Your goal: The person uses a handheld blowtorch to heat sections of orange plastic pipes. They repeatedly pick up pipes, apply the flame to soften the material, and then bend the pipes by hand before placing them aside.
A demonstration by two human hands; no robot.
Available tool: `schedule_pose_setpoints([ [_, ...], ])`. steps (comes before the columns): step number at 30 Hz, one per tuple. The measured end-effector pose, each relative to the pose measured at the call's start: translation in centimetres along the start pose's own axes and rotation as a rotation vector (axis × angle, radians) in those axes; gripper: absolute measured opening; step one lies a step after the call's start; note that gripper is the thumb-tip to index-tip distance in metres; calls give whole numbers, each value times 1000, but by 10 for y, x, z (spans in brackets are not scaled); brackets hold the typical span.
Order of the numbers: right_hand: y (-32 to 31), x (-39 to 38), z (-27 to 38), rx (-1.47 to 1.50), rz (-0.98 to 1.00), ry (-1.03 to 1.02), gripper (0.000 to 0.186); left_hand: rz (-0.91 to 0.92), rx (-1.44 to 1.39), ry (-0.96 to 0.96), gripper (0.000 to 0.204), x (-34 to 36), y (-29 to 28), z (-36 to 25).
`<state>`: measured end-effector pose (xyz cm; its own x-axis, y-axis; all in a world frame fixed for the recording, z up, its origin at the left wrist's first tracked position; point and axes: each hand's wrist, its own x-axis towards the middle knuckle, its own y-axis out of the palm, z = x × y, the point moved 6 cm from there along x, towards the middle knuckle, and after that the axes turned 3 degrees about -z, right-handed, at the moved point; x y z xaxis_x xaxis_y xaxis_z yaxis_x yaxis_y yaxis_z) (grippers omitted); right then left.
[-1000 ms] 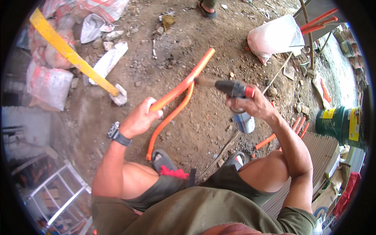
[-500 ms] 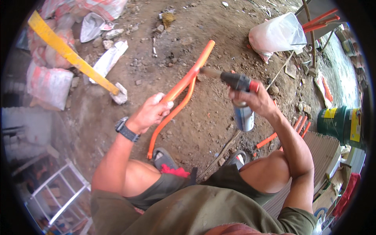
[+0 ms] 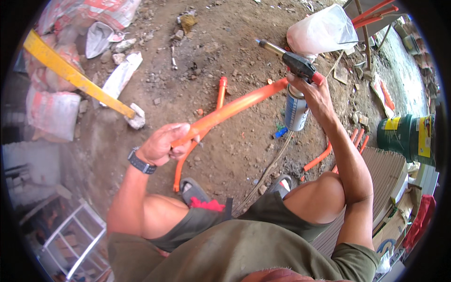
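Note:
My left hand (image 3: 164,143) is closed around the near end of a straight orange pipe (image 3: 239,104). The pipe slants up to the right, and its far end meets the fingers of my right hand (image 3: 307,91). That hand grips a gas torch (image 3: 300,65) with a blue and white canister (image 3: 296,113) below. The torch's metal nozzle points up and left, away from the pipe, with a bluish tint at its tip. Under the held pipe a bent orange pipe (image 3: 182,164) lies on the soil, its middle partly covered.
Dirt ground with stones surrounds my feet. A small blue object (image 3: 280,132) lies below the canister. White bucket (image 3: 324,30) stands far right, green buckets (image 3: 397,138) at right, near cut orange pipes (image 3: 319,159). At left are a yellow bar (image 3: 75,73) and sacks (image 3: 51,113).
The held pipe has swung clockwise, its far end now at my right hand. The torch has risen slightly to the right, and its nozzle has turned away from the pipe.

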<state>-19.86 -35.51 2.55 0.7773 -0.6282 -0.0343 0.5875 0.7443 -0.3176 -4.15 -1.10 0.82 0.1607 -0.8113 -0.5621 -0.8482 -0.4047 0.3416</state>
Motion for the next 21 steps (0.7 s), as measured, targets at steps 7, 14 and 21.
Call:
schedule_pose_setpoints([
  [7, 10, -5, -5, -69, 60, 25, 39, 72, -202, 74, 54, 0, 4, -2],
  [14, 17, -7, -10, -39, 44, -18, 45, 86, -285, 104, 56, -4, 9, -3],
  [21, 20, -4, -15, -11, 43, 8, 43, 68, -319, 128, 58, -6, 9, -8],
])
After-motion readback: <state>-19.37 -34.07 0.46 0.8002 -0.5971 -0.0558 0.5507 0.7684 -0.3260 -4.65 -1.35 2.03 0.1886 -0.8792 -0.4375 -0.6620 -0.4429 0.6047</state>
